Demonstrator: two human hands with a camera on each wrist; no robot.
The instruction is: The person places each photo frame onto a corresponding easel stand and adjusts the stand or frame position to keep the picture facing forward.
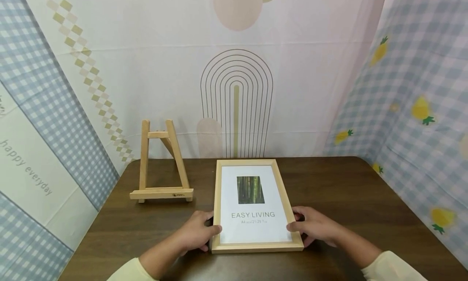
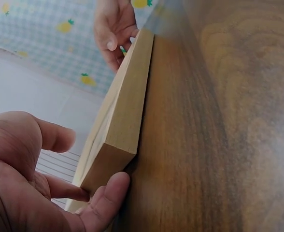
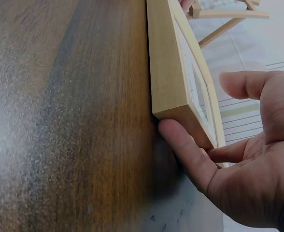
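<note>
A light wood picture frame [image 1: 252,246] lies flat on the dark wooden table, its white sheet facing up with a small forest picture and the words EASY LIVING. My left hand [image 1: 200,230] is at its near left side. In the left wrist view the fingertips [image 2: 114,186] touch the frame's outer edge, and the thumb is raised above its face. On the near right side, my right hand [image 1: 315,225] mirrors this. Its fingers [image 3: 185,150] rest along the edge in the right wrist view, thumb apart from the wood. The frame's underside is hidden.
A small wooden easel [image 1: 162,193] stands on the table [image 1: 340,183] to the left of the frame, a ledge along its front. Behind the table hangs a pale patterned cloth [image 1: 164,69], and checked cloths [image 1: 420,151] line both sides.
</note>
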